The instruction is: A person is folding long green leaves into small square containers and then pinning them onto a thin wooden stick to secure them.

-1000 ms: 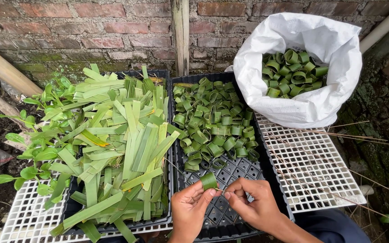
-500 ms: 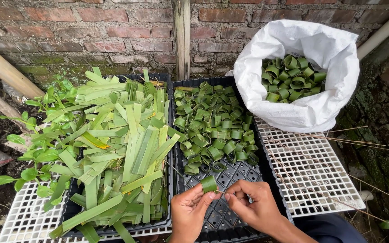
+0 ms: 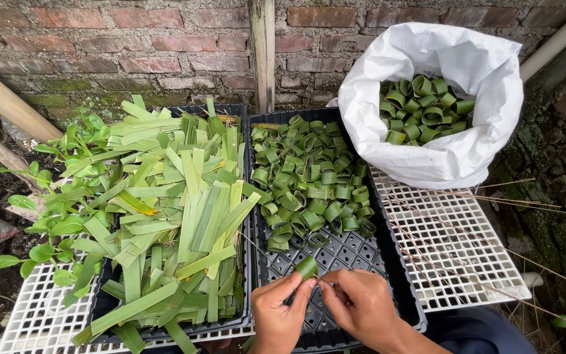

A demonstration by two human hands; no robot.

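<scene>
Two bare hands work at the near edge of a black perforated tray (image 3: 397,288). Left hand (image 3: 282,313) pinches a rolled green leaf ring (image 3: 307,267) between thumb and fingers, held just above the tray floor. Right hand (image 3: 359,303) is closed on a thin stick (image 3: 319,280) touching the ring. Farther back in the same tray lies a heap of finished leaf rings (image 3: 309,180). Flat cut leaf strips (image 3: 178,210) fill the adjoining tray on the left. White sack (image 3: 453,137), upright at right, contains more rings. Both trays rest on white plastic grid panels (image 3: 453,255) before a brick wall (image 3: 132,52).
</scene>
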